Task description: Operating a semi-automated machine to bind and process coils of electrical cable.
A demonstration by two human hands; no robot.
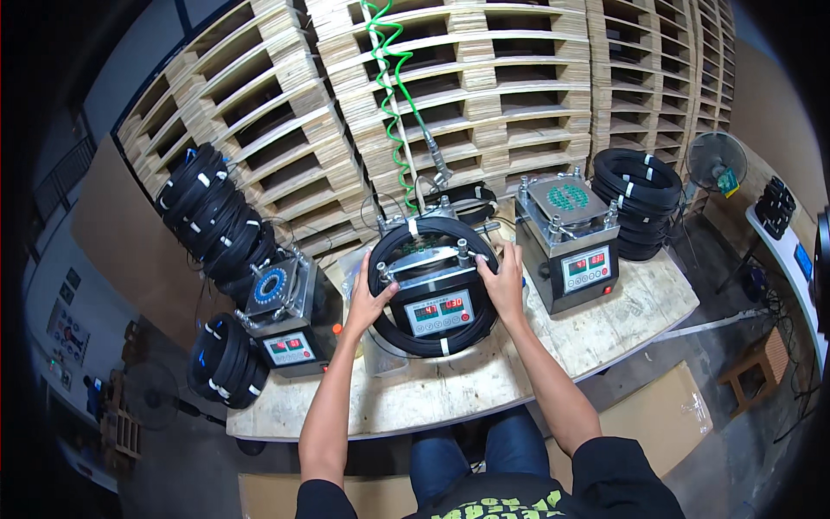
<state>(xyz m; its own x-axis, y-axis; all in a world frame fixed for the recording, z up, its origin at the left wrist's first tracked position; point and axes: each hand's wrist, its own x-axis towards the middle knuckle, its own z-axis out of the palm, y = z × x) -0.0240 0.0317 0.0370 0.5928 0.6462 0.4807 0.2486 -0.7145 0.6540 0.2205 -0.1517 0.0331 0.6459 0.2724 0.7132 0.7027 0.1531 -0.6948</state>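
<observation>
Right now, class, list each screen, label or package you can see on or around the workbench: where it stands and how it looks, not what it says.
Middle machine's display panel: between both hands, pale rectangle, red digits.
Right machine's display panel: front of the grey box, same look.
Left machine's display panel: smaller, tilted.
Flat cardboard box: brown, on the floor, right of the bench.

The one camera sits on my head, looking steeply down and forward over the pale wooden worktop (pixel 484 381), whose near edge crosses just above my knees. It is close enough that my forearms rise from the lower edge; stacked wooden pallets (pixel 484 95) bend across the far rim
</observation>
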